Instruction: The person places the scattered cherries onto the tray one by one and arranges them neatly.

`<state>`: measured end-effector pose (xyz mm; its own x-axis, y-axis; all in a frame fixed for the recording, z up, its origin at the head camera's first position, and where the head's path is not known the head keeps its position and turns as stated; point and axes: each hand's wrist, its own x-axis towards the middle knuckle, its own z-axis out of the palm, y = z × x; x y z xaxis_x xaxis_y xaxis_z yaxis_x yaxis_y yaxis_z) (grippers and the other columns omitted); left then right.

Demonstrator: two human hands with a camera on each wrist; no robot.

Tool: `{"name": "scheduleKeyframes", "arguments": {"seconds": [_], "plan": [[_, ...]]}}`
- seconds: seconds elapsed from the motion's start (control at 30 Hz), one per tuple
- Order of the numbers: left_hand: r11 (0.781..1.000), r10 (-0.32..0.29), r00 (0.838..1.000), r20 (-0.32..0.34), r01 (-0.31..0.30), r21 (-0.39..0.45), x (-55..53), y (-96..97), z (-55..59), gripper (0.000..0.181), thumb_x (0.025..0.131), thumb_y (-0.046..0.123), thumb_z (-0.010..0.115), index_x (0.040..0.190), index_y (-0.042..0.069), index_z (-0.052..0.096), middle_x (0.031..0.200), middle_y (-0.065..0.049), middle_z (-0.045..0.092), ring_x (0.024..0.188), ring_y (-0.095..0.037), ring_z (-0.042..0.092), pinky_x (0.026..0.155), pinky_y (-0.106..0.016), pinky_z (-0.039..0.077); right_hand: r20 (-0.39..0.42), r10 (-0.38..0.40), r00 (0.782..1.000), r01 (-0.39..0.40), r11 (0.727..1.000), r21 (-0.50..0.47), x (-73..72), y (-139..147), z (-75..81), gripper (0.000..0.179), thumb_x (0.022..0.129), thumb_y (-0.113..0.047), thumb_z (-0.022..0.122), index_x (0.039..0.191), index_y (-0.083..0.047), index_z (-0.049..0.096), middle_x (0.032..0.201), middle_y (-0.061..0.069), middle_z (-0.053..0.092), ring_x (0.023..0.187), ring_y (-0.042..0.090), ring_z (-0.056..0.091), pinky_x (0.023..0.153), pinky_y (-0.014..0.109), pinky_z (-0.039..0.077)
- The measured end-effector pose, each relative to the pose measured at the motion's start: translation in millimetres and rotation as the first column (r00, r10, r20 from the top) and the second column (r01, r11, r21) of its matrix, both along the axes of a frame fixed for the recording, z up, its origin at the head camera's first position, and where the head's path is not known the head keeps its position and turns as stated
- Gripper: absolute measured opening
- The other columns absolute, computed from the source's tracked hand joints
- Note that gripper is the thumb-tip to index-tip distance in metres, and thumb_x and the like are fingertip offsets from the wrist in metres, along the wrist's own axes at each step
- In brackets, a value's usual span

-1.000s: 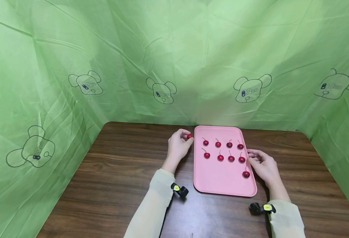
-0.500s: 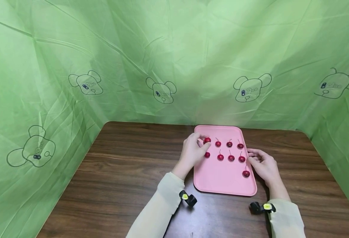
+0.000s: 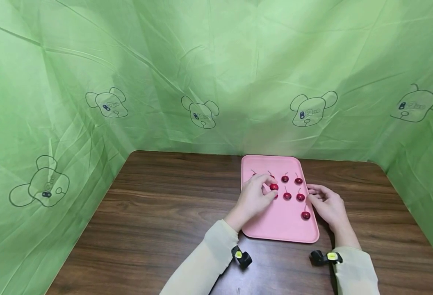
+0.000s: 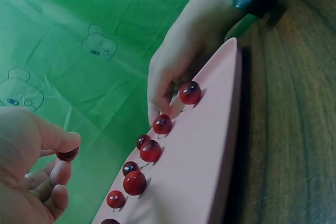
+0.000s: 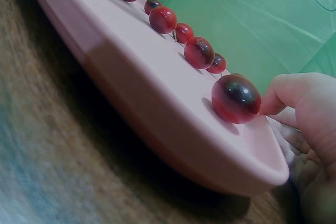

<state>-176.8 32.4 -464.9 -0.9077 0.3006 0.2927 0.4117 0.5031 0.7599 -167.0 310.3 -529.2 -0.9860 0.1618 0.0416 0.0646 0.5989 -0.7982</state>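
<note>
My left hand [image 3: 254,198] is over the pink tray [image 3: 275,227], pinching a red cherry [image 3: 274,187] between thumb and fingers. That held cherry [image 4: 67,154] looks raised off the tray in the left wrist view. Stemmed cherries lie in two rows on the tray, and the left hand hides part of them. One more cherry [image 3: 305,215] lies nearer the front, by the right edge. My right hand [image 3: 327,205] grips the tray's right rim with the thumb at the edge; in the right wrist view its fingers [image 5: 310,124] are beside the rim, close to the nearest cherry [image 5: 236,98].
The tray lies on a dark wooden table [image 3: 157,213]. Green cloth [image 3: 216,61] with bear-face drawings hangs at the back and both sides. A black strap [image 3: 241,257] is on the left sleeve, another strap [image 3: 325,257] on the right.
My left hand has carried the cherry rightward from beside the tray's left edge, past the leftmost cherries, to above the second column. The right hand has stayed at the rim.
</note>
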Motion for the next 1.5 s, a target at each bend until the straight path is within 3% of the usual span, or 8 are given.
{"name": "scheduleKeyframes", "arguments": {"seconds": [0.3,0.53,0.87,1.13,1.5], "plan": [[0.998,-0.041,0.999,0.020,0.041,-0.045,7.4,8.5,-3.4,0.026,0.093,0.012,0.086,0.118,0.015,0.078,0.109,0.004,0.074,0.086,-0.016,0.066,0.078,-0.017,0.045,-0.010,0.000,1.000,0.000,1.000,-0.005,0.3,-1,0.0,0.038,0.103,-0.019,0.071,0.137,-0.003,0.073,0.116,0.017,0.076,0.087,0.004,0.063,0.072,0.014,0.050],[0.991,-0.088,0.996,0.029,0.090,-0.102,16.7,20.4,-10.7,0.028,0.091,0.012,0.086,0.118,0.016,0.077,0.118,0.004,0.072,0.087,-0.005,0.061,0.083,-0.015,0.045,-0.037,0.004,0.999,-0.005,1.000,-0.021,0.9,-2,-0.6,0.037,0.100,-0.017,0.073,0.134,-0.002,0.074,0.113,0.017,0.077,0.083,0.000,0.062,0.070,0.014,0.049],[0.978,-0.132,0.988,0.082,0.143,-0.150,25.0,33.3,-25.8,0.025,0.090,0.013,0.087,0.113,0.019,0.076,0.112,0.007,0.069,0.093,0.001,0.065,0.087,-0.014,0.047,-0.033,0.008,0.999,-0.008,1.000,-0.021,0.6,-2,0.2,0.037,0.102,-0.018,0.074,0.136,-0.003,0.073,0.115,0.018,0.077,0.084,0.001,0.062,0.071,0.014,0.050],[0.957,-0.135,0.990,0.044,0.142,-0.253,27.9,40.4,-34.2,0.022,0.090,0.016,0.088,0.108,0.020,0.077,0.101,0.010,0.068,0.091,0.001,0.059,0.083,-0.013,0.045,-0.028,0.009,1.000,-0.009,1.000,-0.022,0.8,-1,0.9,0.037,0.102,-0.019,0.073,0.136,-0.002,0.073,0.115,0.018,0.077,0.084,0.001,0.062,0.071,0.014,0.050],[0.930,-0.128,0.990,0.052,0.138,-0.341,31.0,45.0,-37.9,0.019,0.091,0.018,0.087,0.105,0.021,0.076,0.097,0.013,0.067,0.086,0.003,0.057,0.081,-0.013,0.045,-0.042,0.008,0.999,-0.008,1.000,-0.006,0.3,-1,0.6,0.037,0.102,-0.019,0.073,0.135,-0.002,0.073,0.114,0.019,0.077,0.083,0.001,0.062,0.071,0.014,0.050]]}}
